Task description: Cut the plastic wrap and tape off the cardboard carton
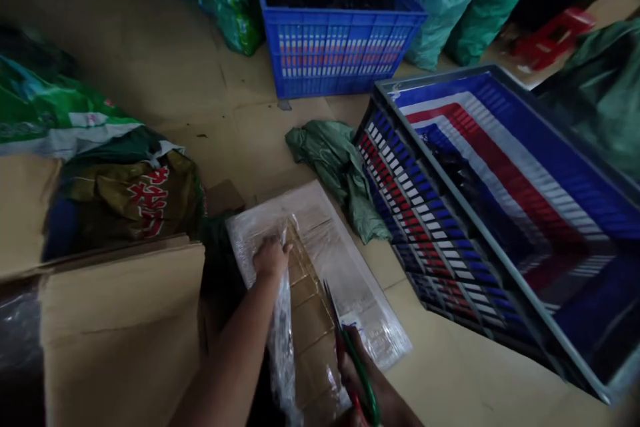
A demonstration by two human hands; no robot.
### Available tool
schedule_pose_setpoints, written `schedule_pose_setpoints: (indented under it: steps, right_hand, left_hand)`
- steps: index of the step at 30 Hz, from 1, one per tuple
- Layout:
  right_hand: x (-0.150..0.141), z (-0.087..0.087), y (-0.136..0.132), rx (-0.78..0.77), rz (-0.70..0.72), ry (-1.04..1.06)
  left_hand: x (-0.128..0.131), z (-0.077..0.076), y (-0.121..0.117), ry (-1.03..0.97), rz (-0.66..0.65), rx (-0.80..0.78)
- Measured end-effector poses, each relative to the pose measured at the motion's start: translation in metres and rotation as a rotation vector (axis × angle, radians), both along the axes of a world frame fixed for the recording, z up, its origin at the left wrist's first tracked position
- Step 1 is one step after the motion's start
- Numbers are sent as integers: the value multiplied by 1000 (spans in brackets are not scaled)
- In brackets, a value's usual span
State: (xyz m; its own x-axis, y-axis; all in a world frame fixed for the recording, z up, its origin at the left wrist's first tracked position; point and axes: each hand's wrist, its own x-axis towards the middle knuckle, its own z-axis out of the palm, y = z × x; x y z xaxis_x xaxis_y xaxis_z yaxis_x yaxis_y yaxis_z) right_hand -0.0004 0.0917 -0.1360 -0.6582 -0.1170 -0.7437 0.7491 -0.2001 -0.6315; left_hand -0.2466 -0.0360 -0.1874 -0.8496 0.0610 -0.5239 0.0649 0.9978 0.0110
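Note:
My left hand (270, 257) is closed on the edge of a clear plastic wrap (281, 333), near the far end of a package. Below the lifted wrap lies a long brown, taped bundle (307, 303) with several lines across it. The bundle rests on a flat, plastic-wrapped cardboard piece (357, 273). My right hand (355, 367) is wrapped round scissors (364, 377) with green and red handles. Their dark blades point away from me, over the bundle's right edge. Part of my right hand is in shadow.
Right of the package stands a large blue crate (400, 213) with a red and white lining. A crumpled green bag (340, 167) lies beside it. Farther back is another blue crate (345, 47) holding dark items. On the left are an open cardboard box (125, 320) and printed sacks (135, 193).

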Motion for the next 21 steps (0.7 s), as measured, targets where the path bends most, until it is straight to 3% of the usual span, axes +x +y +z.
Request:
schedule_pose_setpoints:
  steps: [3, 7, 11, 16, 21]
  right_hand:
    - [-72, -17, -9, -91, -1, -32]
    - [-141, -44, -24, -102, -6, -22]
    - [-176, -60, -33, -135, 89, -64]
    - [-223, -56, -42, -133, 170, -54]
    - [-260, -51, -51, -104, 114, -90]
  left_hand:
    - [-28, 6, -22, -180, -172, 72]
    - [-43, 36, -49, -290, -205, 115]
    - [-45, 54, -70, -370, -156, 164]
    - [-35, 57, -96, -404, -53, 322]
    - [-12, 61, -131, -337, 224, 575]
